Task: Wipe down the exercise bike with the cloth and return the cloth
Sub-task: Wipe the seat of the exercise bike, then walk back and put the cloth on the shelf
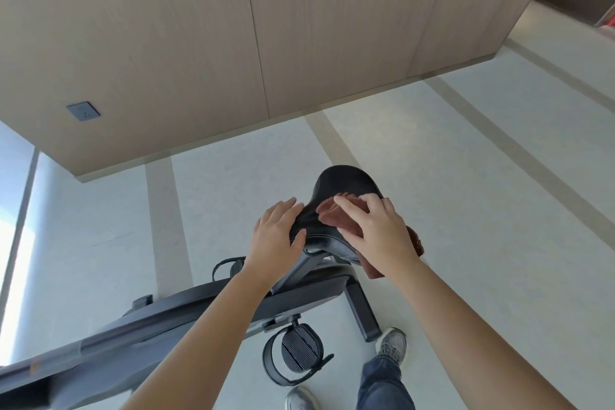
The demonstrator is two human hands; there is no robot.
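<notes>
The black saddle [342, 181] of the dark grey exercise bike [186, 309] is in the middle of the head view. A reddish-brown cloth [332, 218] lies folded over the saddle's right side, one end hanging below it. My right hand [379, 230] presses flat on the cloth with fingers spread. My left hand [278, 231] grips the saddle's narrow nose, thumb on its near side. A black pedal [301, 351] with a strap sits below the frame.
A light wood panelled wall [199, 43] with a grey socket [83, 111] stands behind the bike. The pale floor [466, 176] has beige stripes. My two grey shoes [392, 344] stand right of the bike's rear foot [364, 313]. A bright window is at the left.
</notes>
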